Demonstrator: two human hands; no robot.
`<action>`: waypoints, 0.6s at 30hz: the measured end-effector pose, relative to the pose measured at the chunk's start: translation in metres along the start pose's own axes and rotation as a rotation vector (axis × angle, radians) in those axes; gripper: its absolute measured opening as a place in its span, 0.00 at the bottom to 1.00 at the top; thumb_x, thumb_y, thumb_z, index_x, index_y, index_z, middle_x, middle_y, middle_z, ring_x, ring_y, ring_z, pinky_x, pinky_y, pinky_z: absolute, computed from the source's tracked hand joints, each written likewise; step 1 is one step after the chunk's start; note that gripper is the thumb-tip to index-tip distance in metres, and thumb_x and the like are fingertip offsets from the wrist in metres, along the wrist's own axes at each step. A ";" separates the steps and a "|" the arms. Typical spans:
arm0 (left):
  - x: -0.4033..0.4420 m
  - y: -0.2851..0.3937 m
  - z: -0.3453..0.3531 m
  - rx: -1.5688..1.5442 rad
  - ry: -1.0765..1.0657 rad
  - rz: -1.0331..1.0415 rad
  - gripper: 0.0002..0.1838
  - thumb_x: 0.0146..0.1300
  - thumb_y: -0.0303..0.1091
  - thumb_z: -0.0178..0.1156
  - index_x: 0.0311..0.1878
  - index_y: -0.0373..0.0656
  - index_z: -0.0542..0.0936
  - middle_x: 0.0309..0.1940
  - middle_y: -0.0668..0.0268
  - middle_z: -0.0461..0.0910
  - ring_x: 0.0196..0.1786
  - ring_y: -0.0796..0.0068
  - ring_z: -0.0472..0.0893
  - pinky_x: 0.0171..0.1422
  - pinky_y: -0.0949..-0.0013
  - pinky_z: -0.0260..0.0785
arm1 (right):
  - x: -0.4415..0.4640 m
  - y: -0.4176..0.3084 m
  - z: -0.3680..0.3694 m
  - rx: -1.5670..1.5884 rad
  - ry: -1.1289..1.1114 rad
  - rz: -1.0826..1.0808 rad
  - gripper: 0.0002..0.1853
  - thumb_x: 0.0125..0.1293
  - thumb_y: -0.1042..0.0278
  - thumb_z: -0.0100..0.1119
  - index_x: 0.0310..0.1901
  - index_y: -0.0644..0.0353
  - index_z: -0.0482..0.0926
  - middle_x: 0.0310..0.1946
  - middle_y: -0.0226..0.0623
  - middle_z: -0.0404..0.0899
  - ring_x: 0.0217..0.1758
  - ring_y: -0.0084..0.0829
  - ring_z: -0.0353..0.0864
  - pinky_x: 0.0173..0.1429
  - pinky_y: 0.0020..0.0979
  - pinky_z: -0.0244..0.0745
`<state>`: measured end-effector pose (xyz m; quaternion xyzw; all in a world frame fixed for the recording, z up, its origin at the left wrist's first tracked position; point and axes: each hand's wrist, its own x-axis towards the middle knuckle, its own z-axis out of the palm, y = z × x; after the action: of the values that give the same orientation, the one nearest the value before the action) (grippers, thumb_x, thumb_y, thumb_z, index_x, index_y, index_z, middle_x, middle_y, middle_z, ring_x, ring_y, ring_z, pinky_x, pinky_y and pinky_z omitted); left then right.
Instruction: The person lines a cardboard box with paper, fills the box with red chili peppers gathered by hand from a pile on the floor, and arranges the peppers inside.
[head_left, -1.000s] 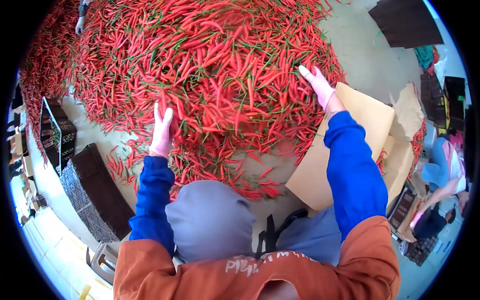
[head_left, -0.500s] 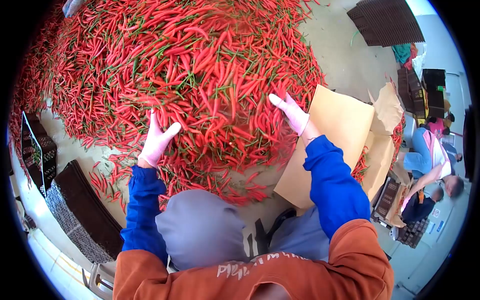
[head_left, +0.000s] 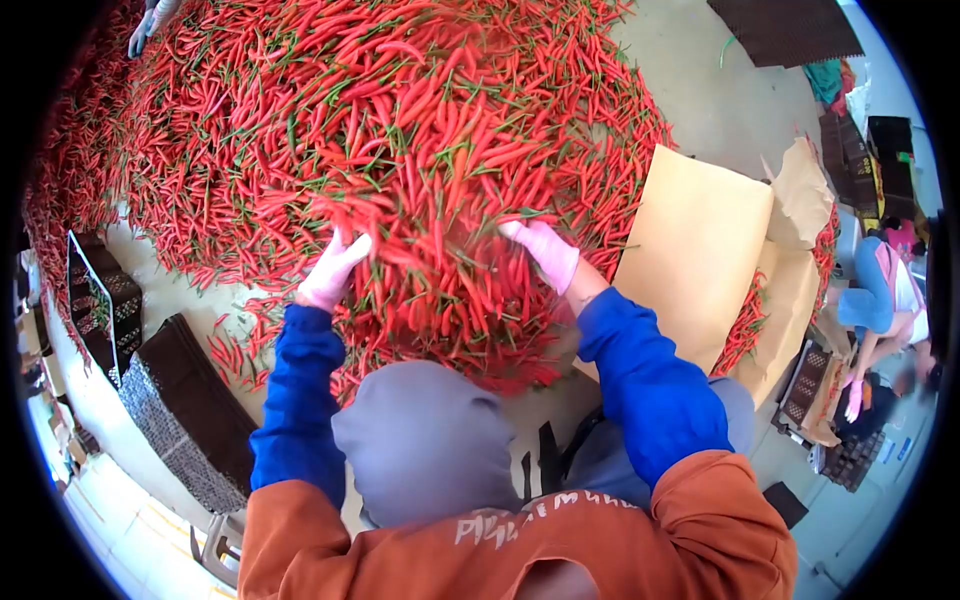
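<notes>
A large heap of red chili peppers with green stems spreads in front of me. My left hand, in a pale pink glove, is at the near side of the heap. Its thumb stands apart, and peppers cover the ends of its fingers. Across from it, my right hand, gloved alike, reaches in from the right. Its thumb is stretched out and its other fingers are partly hidden among peppers. Blurred, moving peppers lie between the two hands. Neither hand is closed around a pepper that I can make out.
Right of the heap stands a box lined with brown paper, with peppers inside. Dark crates stand at left, and more stacked crates at upper right. Another person's gloved hand shows at upper left; a person bends at far right.
Both hands have moved closer together, drawing peppers inward between them. The view has shifted slightly. Another person's hand now shows at upper left, and the person at far right reaches lower.
</notes>
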<state>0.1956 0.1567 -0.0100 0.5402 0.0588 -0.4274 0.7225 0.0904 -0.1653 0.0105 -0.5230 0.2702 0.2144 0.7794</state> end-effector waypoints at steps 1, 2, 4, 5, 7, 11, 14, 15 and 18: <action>0.004 0.002 0.007 0.010 0.004 0.016 0.32 0.63 0.41 0.63 0.67 0.43 0.63 0.54 0.69 0.72 0.57 0.76 0.71 0.62 0.69 0.63 | -0.004 -0.003 0.005 0.033 0.007 0.071 0.24 0.64 0.62 0.61 0.59 0.64 0.74 0.56 0.34 0.76 0.61 0.27 0.71 0.67 0.30 0.61; 0.010 -0.003 0.005 -0.005 -0.010 0.010 0.31 0.64 0.42 0.62 0.66 0.43 0.64 0.52 0.70 0.72 0.55 0.78 0.71 0.60 0.69 0.63 | -0.008 -0.004 0.014 0.159 0.097 0.036 0.19 0.64 0.64 0.61 0.54 0.63 0.78 0.54 0.31 0.78 0.59 0.24 0.73 0.65 0.27 0.62; -0.001 0.012 0.032 0.007 -0.020 0.045 0.30 0.63 0.43 0.63 0.64 0.44 0.65 0.50 0.72 0.73 0.52 0.79 0.71 0.58 0.71 0.64 | 0.001 0.014 0.018 0.255 0.044 -0.011 0.19 0.65 0.66 0.59 0.56 0.62 0.77 0.55 0.31 0.77 0.61 0.24 0.72 0.66 0.28 0.61; -0.010 0.022 0.049 0.020 -0.024 0.089 0.30 0.63 0.44 0.63 0.64 0.44 0.66 0.50 0.72 0.73 0.52 0.80 0.72 0.58 0.72 0.64 | 0.000 0.019 0.023 0.258 0.065 -0.018 0.18 0.65 0.67 0.58 0.56 0.62 0.77 0.55 0.31 0.77 0.61 0.24 0.71 0.67 0.28 0.60; -0.016 0.026 0.053 0.009 -0.046 0.049 0.31 0.62 0.42 0.63 0.65 0.43 0.66 0.55 0.70 0.73 0.55 0.77 0.73 0.61 0.70 0.65 | 0.003 0.035 0.028 0.339 -0.071 -0.030 0.20 0.65 0.66 0.58 0.58 0.61 0.75 0.55 0.33 0.77 0.63 0.24 0.70 0.67 0.28 0.59; -0.026 0.039 0.067 0.030 -0.066 0.044 0.30 0.63 0.38 0.62 0.66 0.39 0.66 0.58 0.64 0.73 0.59 0.72 0.74 0.64 0.67 0.66 | -0.013 0.024 0.055 0.503 -0.051 -0.047 0.18 0.68 0.66 0.53 0.57 0.61 0.73 0.53 0.35 0.78 0.57 0.26 0.74 0.64 0.30 0.65; -0.050 0.066 0.093 0.124 -0.191 0.131 0.30 0.63 0.36 0.62 0.66 0.37 0.65 0.58 0.61 0.73 0.59 0.70 0.75 0.63 0.67 0.68 | -0.043 -0.006 0.066 0.462 -0.114 -0.107 0.16 0.70 0.66 0.50 0.56 0.62 0.73 0.50 0.34 0.78 0.53 0.26 0.77 0.60 0.29 0.70; -0.052 0.071 0.101 0.065 -0.164 0.102 0.32 0.61 0.34 0.64 0.66 0.39 0.64 0.55 0.62 0.76 0.54 0.71 0.78 0.58 0.67 0.72 | -0.048 -0.012 0.065 0.376 -0.148 -0.159 0.19 0.70 0.62 0.50 0.59 0.61 0.71 0.53 0.35 0.77 0.55 0.28 0.76 0.61 0.31 0.70; -0.076 0.088 0.121 0.093 -0.073 0.177 0.30 0.62 0.34 0.64 0.65 0.39 0.66 0.53 0.63 0.77 0.51 0.72 0.79 0.53 0.68 0.74 | -0.048 -0.020 0.064 0.221 -0.260 -0.358 0.27 0.70 0.50 0.50 0.65 0.58 0.65 0.56 0.37 0.76 0.59 0.32 0.76 0.59 0.35 0.73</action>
<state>0.1619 0.1031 0.1450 0.5604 -0.0352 -0.3836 0.7331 0.0793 -0.1157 0.0751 -0.4420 0.0926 0.1076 0.8857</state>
